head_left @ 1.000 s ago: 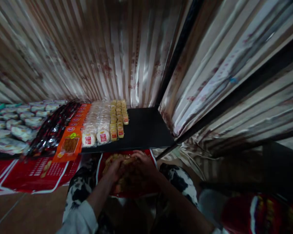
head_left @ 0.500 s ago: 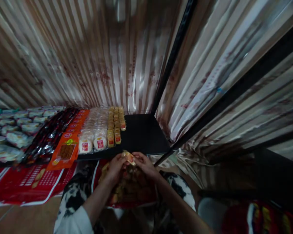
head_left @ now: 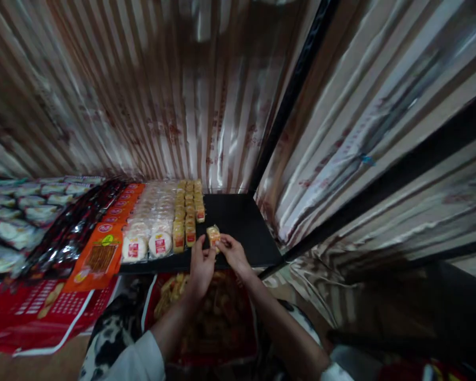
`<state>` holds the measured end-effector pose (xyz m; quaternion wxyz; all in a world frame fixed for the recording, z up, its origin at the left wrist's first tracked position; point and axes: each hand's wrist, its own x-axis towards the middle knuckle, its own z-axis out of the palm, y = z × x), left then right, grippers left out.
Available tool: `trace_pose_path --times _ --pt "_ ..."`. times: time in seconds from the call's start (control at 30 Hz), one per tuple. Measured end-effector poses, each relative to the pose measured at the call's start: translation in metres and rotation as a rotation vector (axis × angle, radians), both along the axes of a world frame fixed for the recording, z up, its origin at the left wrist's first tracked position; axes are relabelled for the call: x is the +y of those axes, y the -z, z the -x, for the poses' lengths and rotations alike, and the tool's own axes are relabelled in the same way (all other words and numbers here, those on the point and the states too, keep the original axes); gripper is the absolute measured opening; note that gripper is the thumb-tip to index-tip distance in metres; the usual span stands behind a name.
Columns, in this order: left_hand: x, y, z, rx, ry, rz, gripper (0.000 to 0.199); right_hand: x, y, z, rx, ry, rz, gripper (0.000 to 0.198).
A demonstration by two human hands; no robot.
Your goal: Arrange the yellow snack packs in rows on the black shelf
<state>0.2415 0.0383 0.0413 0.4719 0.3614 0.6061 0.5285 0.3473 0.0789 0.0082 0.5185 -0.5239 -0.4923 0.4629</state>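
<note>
A small wrapped snack packet (head_left: pixel 213 234), yellowish with an orange-red label, is held up over the front part of the black shelf (head_left: pixel 238 214). My right hand (head_left: pixel 235 255) pinches its right lower side. My left hand (head_left: pixel 201 267) is closed at the lower left of the same packet, thumb and fingers against it. Just left of my hands stand rows of similar yellow packets (head_left: pixel 189 233), the rightmost row ending farther back. Below my forearms, a red bag (head_left: pixel 249 338) between my knees holds many loose yellow packets (head_left: pixel 173 291).
Left along the shelf lie round white wrapped cakes (head_left: pixel 161 244), orange snack bags (head_left: pixel 103 256), dark shiny packs (head_left: pixel 69 233) and white packs (head_left: pixel 19 233). A red printed bag (head_left: pixel 35 312) hangs below them. Black metal posts (head_left: pixel 285 111) and striped sheeting (head_left: pixel 150 95) enclose the back and right.
Both hands have moved forward and up from above the red bag to over the shelf, carrying the snack packet. The packet has turned from lying slanted to upright.
</note>
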Motion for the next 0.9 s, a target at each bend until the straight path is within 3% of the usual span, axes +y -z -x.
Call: trace_pose_path --times 0.13,0.4,0.73,0.9 --pt "0.005 0.01 -0.008 0.0 0.05 -0.028 0.039 0.034 0.008 0.015 -0.021 0.022 -0.002 0.029" --pt "0.033 0.019 -0.017 -0.09 0.046 0.034 0.049 0.075 0.021 0.033 -0.161 0.046 -0.036 0.022" --pt "0.054 0.029 -0.013 -0.002 0.041 0.095 0.052 0.09 0.034 0.042 -0.337 0.068 -0.036 0.029" --pt "0.06 0.033 -0.013 0.004 0.038 0.02 0.052 0.088 0.028 0.042 -0.441 0.034 -0.081 0.039"
